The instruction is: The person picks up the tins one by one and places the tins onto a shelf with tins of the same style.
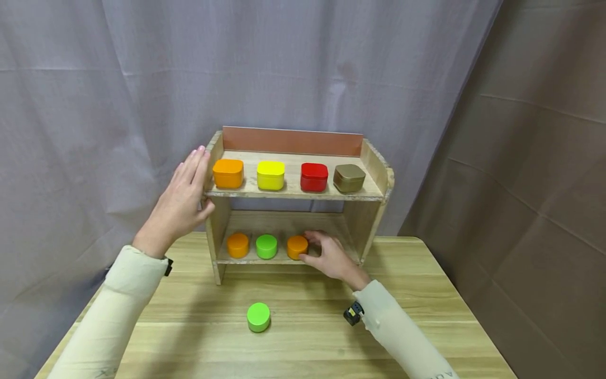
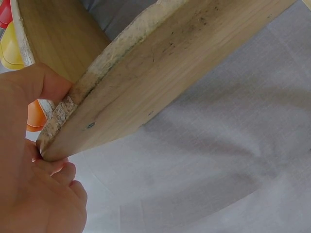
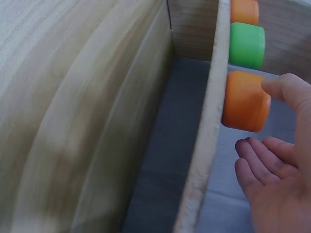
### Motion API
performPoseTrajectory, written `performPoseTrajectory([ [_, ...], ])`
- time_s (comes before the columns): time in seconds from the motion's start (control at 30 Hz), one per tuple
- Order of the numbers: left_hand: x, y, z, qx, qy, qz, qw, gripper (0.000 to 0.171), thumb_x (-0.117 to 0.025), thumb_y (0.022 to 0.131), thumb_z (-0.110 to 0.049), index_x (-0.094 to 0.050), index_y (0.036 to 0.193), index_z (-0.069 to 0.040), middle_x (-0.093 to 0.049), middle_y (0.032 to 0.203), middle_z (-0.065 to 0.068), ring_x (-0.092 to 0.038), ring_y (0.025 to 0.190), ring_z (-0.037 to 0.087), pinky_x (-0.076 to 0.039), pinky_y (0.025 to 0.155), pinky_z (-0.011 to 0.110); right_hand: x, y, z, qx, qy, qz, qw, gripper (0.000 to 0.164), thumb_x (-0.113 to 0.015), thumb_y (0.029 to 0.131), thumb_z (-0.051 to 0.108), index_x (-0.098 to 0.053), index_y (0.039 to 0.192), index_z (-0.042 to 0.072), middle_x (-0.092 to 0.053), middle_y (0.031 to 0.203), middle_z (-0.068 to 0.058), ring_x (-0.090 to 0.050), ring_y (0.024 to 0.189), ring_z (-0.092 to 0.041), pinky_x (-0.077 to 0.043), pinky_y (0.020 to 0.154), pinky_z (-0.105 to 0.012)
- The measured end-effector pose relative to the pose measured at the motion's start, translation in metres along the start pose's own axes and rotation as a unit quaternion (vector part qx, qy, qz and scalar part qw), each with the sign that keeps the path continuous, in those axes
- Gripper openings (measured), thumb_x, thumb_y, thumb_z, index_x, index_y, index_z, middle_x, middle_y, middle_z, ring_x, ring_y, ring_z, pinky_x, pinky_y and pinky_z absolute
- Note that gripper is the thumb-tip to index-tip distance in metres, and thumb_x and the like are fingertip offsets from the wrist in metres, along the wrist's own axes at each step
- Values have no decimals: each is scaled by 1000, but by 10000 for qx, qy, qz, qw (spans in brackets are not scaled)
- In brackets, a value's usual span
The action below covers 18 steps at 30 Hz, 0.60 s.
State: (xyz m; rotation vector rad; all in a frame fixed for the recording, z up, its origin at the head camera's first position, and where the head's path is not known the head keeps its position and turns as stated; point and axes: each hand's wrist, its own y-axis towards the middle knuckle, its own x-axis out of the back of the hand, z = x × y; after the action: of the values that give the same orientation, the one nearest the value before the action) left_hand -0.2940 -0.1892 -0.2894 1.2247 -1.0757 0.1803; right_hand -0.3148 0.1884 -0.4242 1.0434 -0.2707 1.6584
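Observation:
My left hand [image 1: 179, 202] grips the left side panel of a two-tier wooden shelf [image 1: 293, 195]; in the left wrist view thumb and fingers lie on either side of its edge. On the lower tier, my right hand [image 1: 330, 256] is at the right side of an orange round container [image 1: 297, 247]. Its thumb overlaps that container in the right wrist view, while the other fingers stand apart from it; contact is hard to tell. Left of it are a green round container [image 1: 266, 247] and another orange round container [image 1: 238, 246]. A second green round container [image 1: 258, 317] rests on the table.
Along the upper tier stand an orange box [image 1: 228, 173], a yellow box [image 1: 271, 176], a red box [image 1: 314, 177] and a brownish box [image 1: 349, 178], all with rounded corners. The shelf is on a wooden table [image 1: 407, 295]. Grey curtains [image 1: 303, 63] hang behind.

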Motion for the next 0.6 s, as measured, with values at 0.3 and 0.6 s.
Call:
performPoseTrajectory([
  [0.3,-1,0,0,4,-26,8,10000,101,-70,83,-1,-15,167,3,-15,176,25,-20,162,44,-20,132,63,19,-14,13,325,-284,53,9991,68,-83,90,25,-57,146,-3,-68,139,-17,-67,127,-34,-56,110,-49],
  [0.6,-2,0,1,-30,25,-56,10000,101,-71,82,-2,-16,166,4,-18,175,27,-21,162,45,-22,131,65,25,-37,33,442,-270,499,9974,70,-82,92,28,-53,151,3,-62,146,-11,-65,131,-32,-55,110,-53],
])
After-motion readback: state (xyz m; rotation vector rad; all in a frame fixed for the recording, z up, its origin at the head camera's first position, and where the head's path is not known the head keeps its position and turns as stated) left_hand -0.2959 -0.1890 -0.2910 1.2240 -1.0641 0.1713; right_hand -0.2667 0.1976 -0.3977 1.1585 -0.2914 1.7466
